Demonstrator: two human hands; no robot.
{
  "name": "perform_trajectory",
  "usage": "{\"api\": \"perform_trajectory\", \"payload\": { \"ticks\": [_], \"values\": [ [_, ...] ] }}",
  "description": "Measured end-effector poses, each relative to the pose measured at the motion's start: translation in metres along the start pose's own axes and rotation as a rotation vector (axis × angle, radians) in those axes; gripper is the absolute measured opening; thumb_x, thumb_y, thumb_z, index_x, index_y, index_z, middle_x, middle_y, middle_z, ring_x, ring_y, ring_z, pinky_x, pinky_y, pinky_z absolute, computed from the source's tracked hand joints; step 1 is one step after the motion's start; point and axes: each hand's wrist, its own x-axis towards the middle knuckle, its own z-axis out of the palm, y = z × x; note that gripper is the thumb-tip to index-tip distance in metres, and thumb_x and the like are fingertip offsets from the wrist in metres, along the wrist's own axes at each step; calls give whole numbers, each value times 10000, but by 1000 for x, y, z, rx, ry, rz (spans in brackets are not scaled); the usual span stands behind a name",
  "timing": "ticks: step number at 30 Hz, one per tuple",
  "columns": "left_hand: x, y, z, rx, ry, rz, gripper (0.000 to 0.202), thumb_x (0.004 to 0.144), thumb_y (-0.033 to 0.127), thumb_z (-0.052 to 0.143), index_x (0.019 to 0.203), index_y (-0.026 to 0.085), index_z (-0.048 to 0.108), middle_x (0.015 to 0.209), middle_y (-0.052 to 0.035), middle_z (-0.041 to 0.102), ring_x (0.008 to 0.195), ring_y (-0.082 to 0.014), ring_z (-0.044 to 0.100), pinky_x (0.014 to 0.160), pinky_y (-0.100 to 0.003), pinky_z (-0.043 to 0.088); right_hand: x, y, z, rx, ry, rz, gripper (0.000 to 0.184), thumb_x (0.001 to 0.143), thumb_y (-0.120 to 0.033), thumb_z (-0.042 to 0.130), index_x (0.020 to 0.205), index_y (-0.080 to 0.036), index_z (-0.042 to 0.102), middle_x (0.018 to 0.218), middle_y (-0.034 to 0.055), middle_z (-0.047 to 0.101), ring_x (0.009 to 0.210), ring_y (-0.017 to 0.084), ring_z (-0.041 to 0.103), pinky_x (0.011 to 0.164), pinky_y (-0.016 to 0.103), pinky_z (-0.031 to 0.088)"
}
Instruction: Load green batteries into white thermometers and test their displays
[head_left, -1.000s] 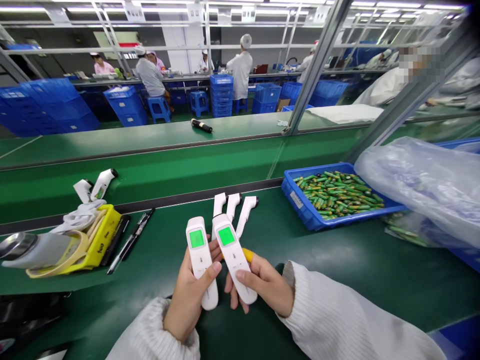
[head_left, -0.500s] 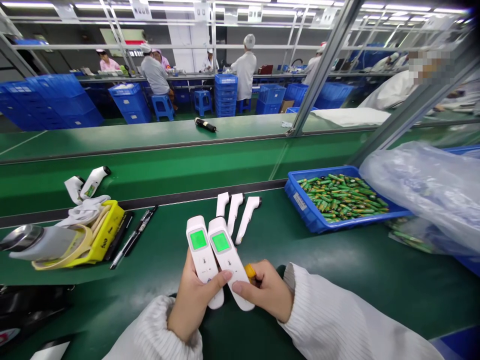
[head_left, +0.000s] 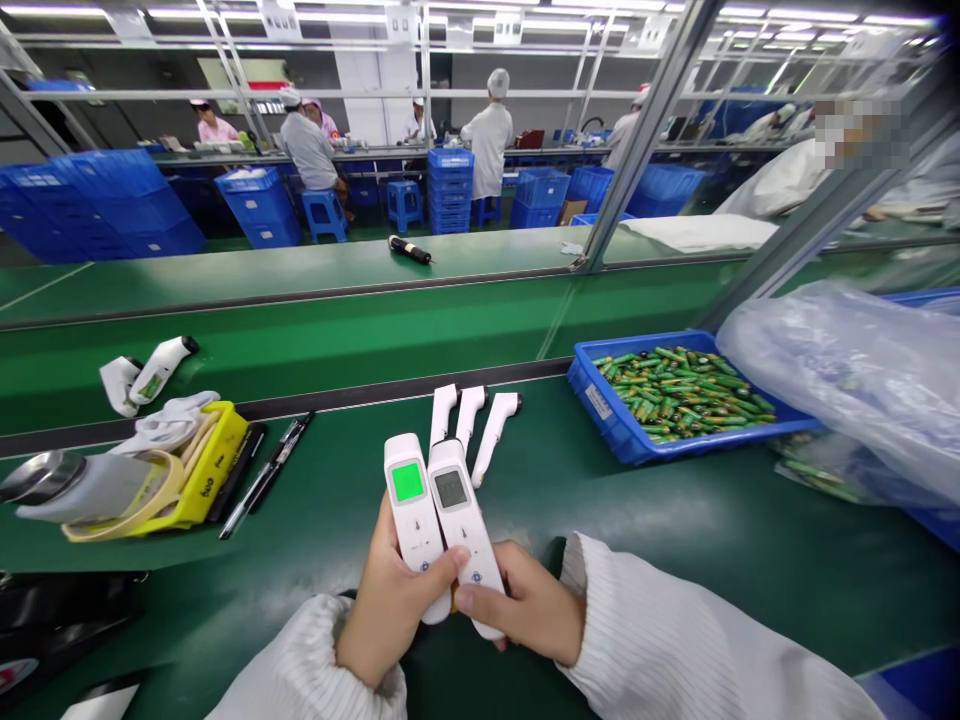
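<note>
My left hand [head_left: 401, 590] is wrapped round a white infrared thermometer [head_left: 418, 527] with a lit green screen, its thumb reaching onto a second one. That second infrared thermometer [head_left: 466, 535], whose screen is grey, is gripped at its lower end by my right hand [head_left: 517, 598]. Both are held side by side, screens up, over the green table. Just beyond them lie three more white thermometers [head_left: 493, 437] on their sides. A bit of yellow-orange shows between the two held ones; in the earlier view it covers a fingertip of my right hand.
To the right stands a blue tray [head_left: 611, 415] of green batteries, beside a clear plastic bag [head_left: 847, 370]. Left are a yellow bin [head_left: 214, 470], a bottle [head_left: 82, 490] and pens [head_left: 266, 475]. Two thermometers [head_left: 161, 368] lie on the belt [head_left: 337, 345]; a screwdriver [head_left: 409, 250] lies beyond.
The right-hand thermometer's screen has gone from green to grey. Both held thermometers shifted slightly right and down, and my right fingers moved further underneath. The two on the belt slid left.
</note>
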Motion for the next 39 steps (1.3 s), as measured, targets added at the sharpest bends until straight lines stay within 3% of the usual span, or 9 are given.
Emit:
{"api": "perform_trajectory", "payload": {
  "ticks": [5,13,21,25,32,35,39],
  "values": [
    [-2,1,1,-2,-9,-8,645,693,317,761,1208,202,391,929,-83,664,789,-234,635,730,-398,543,-1,2,0,19,-58,-15,410,809,-539,574,719,-140,543,484,-52,458,391,49,405,356,164,299],
    [-3,1,4,-10,2,-4,712,695,320,756,1269,216,348,985,-92,669,804,-239,638,726,-391,542,-2,2,1,-3,-9,29,307,782,-419,617,707,-127,562,464,-54,462,384,50,417,356,159,314],
    [-4,3,5,25,-19,-15,618,714,316,740,1199,213,370,909,-62,651,744,-210,621,680,-363,546,1,6,3,-12,4,165,166,766,-269,615,737,-108,589,445,-49,493,364,53,443,334,141,350],
    [-4,2,7,27,-3,-16,623,711,325,741,1192,210,363,861,-42,651,711,-205,624,664,-357,550,3,6,4,50,-12,183,218,746,-309,643,695,-106,583,423,-46,488,345,52,432,315,139,338],
    [-9,-4,10,18,-76,-4,558,755,421,693,1157,199,374,923,-61,663,754,-213,646,635,-327,560,4,6,6,178,-47,86,506,655,-432,772,1003,-86,647,644,24,615,454,67,501,361,152,361],
    [-10,1,7,6,-97,15,510,813,426,631,1227,228,408,1080,-65,642,949,-225,624,791,-329,537,3,6,8,249,-22,-6,445,677,-407,771,985,-109,655,736,47,637,590,107,564,495,201,443],
    [-8,6,0,-28,-156,30,502,891,402,520,1357,264,392,1374,-62,488,1287,-270,409,1071,-382,348,3,3,6,260,58,-110,372,722,-375,744,1001,-148,648,857,63,652,793,185,611,693,313,503]
  ]
}}
